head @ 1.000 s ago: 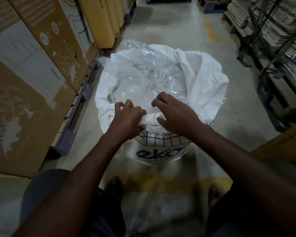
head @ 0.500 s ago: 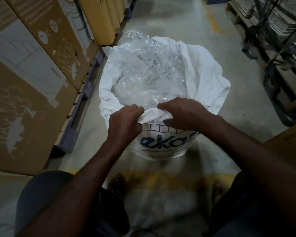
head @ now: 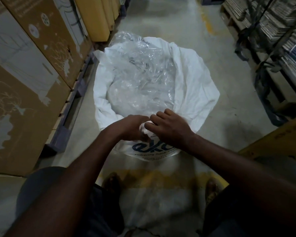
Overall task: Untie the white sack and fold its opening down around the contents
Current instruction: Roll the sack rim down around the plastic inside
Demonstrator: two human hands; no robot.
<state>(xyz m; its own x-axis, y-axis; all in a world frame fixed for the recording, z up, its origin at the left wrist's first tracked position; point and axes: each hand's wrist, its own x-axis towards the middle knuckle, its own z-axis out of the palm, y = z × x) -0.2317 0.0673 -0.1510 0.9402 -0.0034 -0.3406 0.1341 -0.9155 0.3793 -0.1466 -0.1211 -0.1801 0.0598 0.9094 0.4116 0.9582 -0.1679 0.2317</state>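
Risk sits at the near rim: left hand [head: 135,127] and right hand [head: 169,127] pinch bunched sack [head: 195,86] cloth; an uneven tug could tip it or tear the liner [head: 140,74]

We see our bare forearms [head: 79,177] with no sleeves, watch or rings on either hand [head: 169,127]. We wear dark shorts [head: 41,182] and brown patterned shoes [head: 212,190].
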